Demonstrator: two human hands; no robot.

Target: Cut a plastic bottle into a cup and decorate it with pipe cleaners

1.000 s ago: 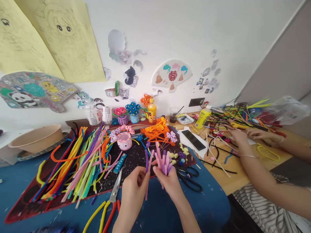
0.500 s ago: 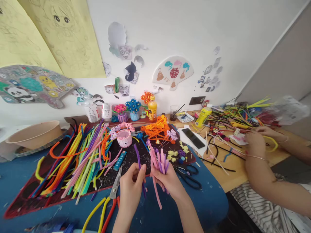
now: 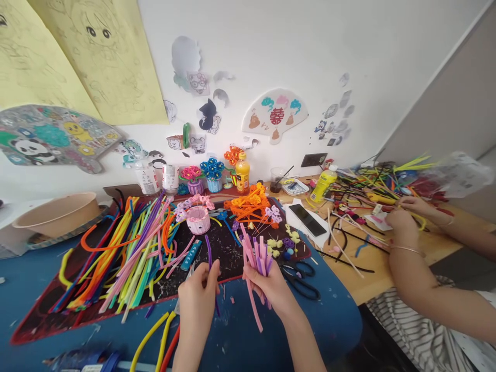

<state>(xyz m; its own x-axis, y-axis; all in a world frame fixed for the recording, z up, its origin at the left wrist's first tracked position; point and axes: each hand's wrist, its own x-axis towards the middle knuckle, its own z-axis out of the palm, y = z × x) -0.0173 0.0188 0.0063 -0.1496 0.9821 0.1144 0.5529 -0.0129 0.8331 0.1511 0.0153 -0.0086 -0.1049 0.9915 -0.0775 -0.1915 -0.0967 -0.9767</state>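
My left hand (image 3: 199, 292) pinches a single dark purple pipe cleaner (image 3: 210, 252), held nearly upright over the table's front. In my right hand (image 3: 267, 284) is a bundle of pink and light purple pipe cleaners (image 3: 259, 254), fanned at the top, with one pink strand hanging below the fist. The two hands are apart. Scissors with red and yellow handles (image 3: 166, 336) lie partly hidden under my left wrist. Just beyond my left hand is a blue printed strip (image 3: 191, 255). Black-handled scissors (image 3: 300, 279) lie right of my right hand.
Many coloured pipe cleaners (image 3: 132, 253) cover the dark mat at left. A pink pot (image 3: 198, 219) and orange pipe-cleaner pieces (image 3: 248, 204) stand beyond my hands. A phone (image 3: 308, 219) lies at right, near another person's arm (image 3: 411, 289). A glue gun (image 3: 83, 359) sits at the front left.
My left hand has moved left and slightly down with the purple pipe cleaner, away from my right hand. The bundle stays in my right hand. The other person's hands have shifted slightly.
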